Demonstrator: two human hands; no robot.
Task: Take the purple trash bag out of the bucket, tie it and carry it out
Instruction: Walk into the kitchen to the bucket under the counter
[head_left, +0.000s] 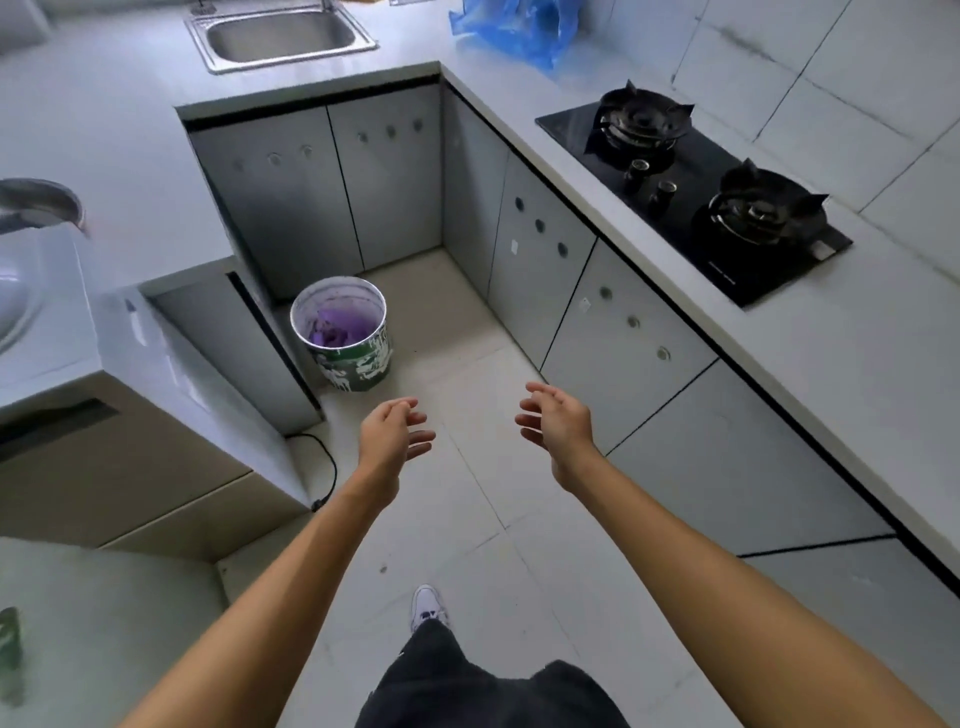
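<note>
Counter (597, 171): L-shaped, it wraps the far and right sides of the floor, with cabinet doors below.
Stove (696, 200): black two-burner hob set into the right run of the counter.
Sink (283, 34): steel basin at the far left of the counter.
Appliance (130, 415): pale boxy unit on the near left; its black cord trails on the floor beside it.
Bucket (350, 358): stands upright on the floor in the far-left corner, just beside the cabinet and the appliance, well apart from both hands.
Bag (337, 327): purple, slumped low inside the bucket, its edge not folded over the rim.
Left hand (392, 434): stretched forward above the floor, fingers loosely spread, holding nothing.
Right hand (556, 423): level with the left, likewise spread wide and holding nothing.
Step in hand: the approach; nothing of the task is done yet.
How to do it well: step close and crouch, since the bag sits deep. Steady the rim with one hand, gather the bag's loose top with the other, then lift straight up so the bucket stays put and nothing spills.
</note>
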